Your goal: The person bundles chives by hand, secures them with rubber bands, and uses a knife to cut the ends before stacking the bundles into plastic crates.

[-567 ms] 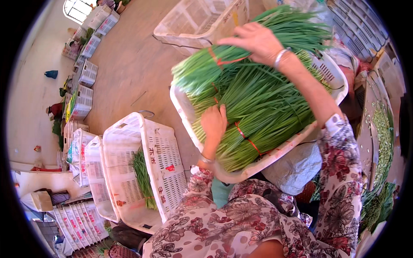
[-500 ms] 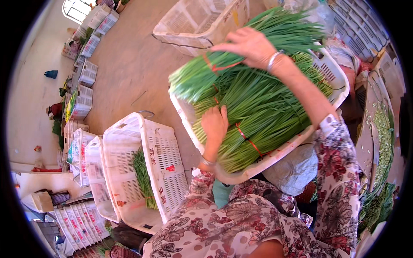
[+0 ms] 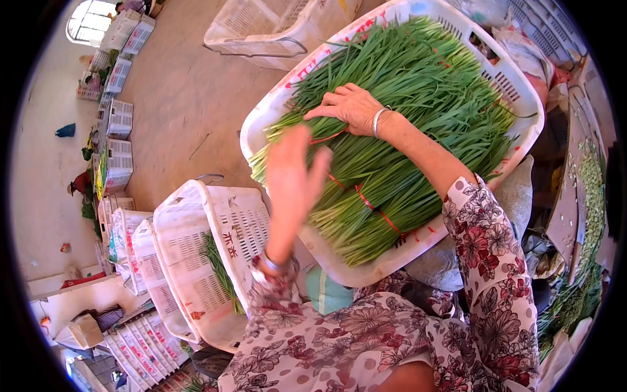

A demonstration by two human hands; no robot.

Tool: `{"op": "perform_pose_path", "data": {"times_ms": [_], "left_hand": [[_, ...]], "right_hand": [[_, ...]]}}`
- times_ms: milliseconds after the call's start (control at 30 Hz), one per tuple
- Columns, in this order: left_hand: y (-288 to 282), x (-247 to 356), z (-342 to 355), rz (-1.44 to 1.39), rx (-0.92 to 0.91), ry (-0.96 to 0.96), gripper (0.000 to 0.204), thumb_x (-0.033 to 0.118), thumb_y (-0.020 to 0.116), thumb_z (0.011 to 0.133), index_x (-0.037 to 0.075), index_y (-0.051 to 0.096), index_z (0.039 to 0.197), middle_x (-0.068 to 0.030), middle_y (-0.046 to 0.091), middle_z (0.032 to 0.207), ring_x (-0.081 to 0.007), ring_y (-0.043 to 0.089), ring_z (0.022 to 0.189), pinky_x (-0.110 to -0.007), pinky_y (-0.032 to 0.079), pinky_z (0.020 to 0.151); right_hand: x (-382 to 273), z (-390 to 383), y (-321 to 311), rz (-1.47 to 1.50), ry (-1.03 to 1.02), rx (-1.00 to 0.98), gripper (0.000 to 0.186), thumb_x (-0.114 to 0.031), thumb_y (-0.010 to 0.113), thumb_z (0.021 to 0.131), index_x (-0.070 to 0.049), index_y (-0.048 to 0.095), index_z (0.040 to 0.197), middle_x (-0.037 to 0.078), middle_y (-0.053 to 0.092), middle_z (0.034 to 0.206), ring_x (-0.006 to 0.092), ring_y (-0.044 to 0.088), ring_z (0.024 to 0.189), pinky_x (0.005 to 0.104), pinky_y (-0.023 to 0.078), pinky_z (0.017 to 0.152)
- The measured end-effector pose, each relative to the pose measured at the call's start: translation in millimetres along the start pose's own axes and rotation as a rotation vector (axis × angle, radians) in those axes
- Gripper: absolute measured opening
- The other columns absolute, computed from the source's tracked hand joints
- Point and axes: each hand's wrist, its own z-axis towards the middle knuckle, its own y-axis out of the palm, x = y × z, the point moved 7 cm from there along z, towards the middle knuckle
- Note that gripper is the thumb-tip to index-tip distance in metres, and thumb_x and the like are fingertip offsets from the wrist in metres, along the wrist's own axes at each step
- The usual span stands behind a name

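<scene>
A large white plastic crate (image 3: 339,271) holds several bundles of long green garlic chives (image 3: 418,98), bound with red ties. My right hand (image 3: 353,108) lies on top of a bundle at the crate's left side, beside its red tie, fingers spread and palm down. My left hand (image 3: 294,173), blurred by motion, hovers over the pale stem ends near the crate's left rim. Its thumb stands apart from its stretched fingers, and nothing shows in it. A nearer bundle of chives (image 3: 366,222) with a red tie lies along the front side of the crate.
White crates (image 3: 238,222) stand at the left, one with some loose greens (image 3: 219,261) inside. Another white crate (image 3: 261,36) is on the floor at the far side. A grey sack (image 3: 437,264) lies under the front of the crate. Cut scraps (image 3: 588,196) cover a board at the right.
The bundle my right hand held above the crate now lies on the others, with that hand resting on it. My left hand has moved left and is off the chives.
</scene>
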Motion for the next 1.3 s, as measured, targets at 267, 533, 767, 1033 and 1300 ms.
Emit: {"op": "perform_pose_path", "data": {"times_ms": [267, 533, 767, 1033, 1300], "left_hand": [[95.7, -106.2, -1.4, -0.1, -0.39, -0.363, 0.052, 0.05, 0.044, 0.096, 0.003, 0.058, 0.113, -0.0226, 0.063, 0.101, -0.0414, 0.06, 0.094, -0.049, 0.045, 0.081], [110.3, -107.3, -8.3, 0.03, -0.368, -0.425, 0.054, 0.053, 0.037, 0.097, 0.003, 0.058, 0.101, -0.0243, 0.063, 0.098, -0.0444, 0.059, 0.091, -0.052, 0.044, 0.079], [108.9, -114.6, 5.4, -0.111, -0.317, -0.398, 0.051, 0.049, 0.041, 0.098, 0.003, 0.058, 0.108, -0.0237, 0.062, 0.101, -0.0439, 0.057, 0.093, -0.051, 0.043, 0.081], [36.2, -71.1, 2.2, -0.314, -0.009, -0.304, 0.032, 0.03, 0.061, 0.092, -0.002, 0.064, 0.091, -0.014, 0.063, 0.08, -0.029, 0.059, 0.074, -0.042, 0.047, 0.074], [81.9, -62.9, -20.5, -0.313, -0.221, -0.329, 0.029, 0.027, 0.069, 0.084, -0.001, 0.071, 0.086, -0.0157, 0.066, 0.074, -0.028, 0.061, 0.065, -0.035, 0.048, 0.062]], "right_hand": [[-12.5, -14.6, 9.4, -0.166, 0.006, 0.057, 0.066, -0.011, 0.069, 0.074, -0.044, 0.052, 0.129, -0.003, 0.056, 0.099, 0.0192, 0.054, 0.094, 0.032, 0.041, 0.087], [3.4, -8.7, 25.3, -0.056, -0.062, 0.033, 0.067, -0.017, 0.076, 0.067, -0.042, 0.055, 0.126, -0.002, 0.056, 0.103, 0.0196, 0.053, 0.1, 0.0359, 0.038, 0.092], [86.6, -43.8, -32.3, -0.151, 0.071, 0.066, 0.07, -0.049, 0.08, 0.065, -0.038, 0.053, 0.128, -0.003, 0.059, 0.115, 0.0204, 0.053, 0.113, 0.0436, 0.036, 0.097], [217.0, -245.9, -148.5, -0.459, 0.774, 0.1, 0.059, -0.03, 0.071, 0.081, -0.032, 0.047, 0.135, 0.005, 0.057, 0.122, 0.0291, 0.057, 0.11, 0.0495, 0.045, 0.092], [65.9, -322.0, -195.1, 0.156, 0.713, 0.336, 0.03, -0.015, 0.06, 0.09, -0.001, 0.061, 0.117, 0.018, 0.065, 0.106, 0.0288, 0.064, 0.096, 0.036, 0.049, 0.086]]}}
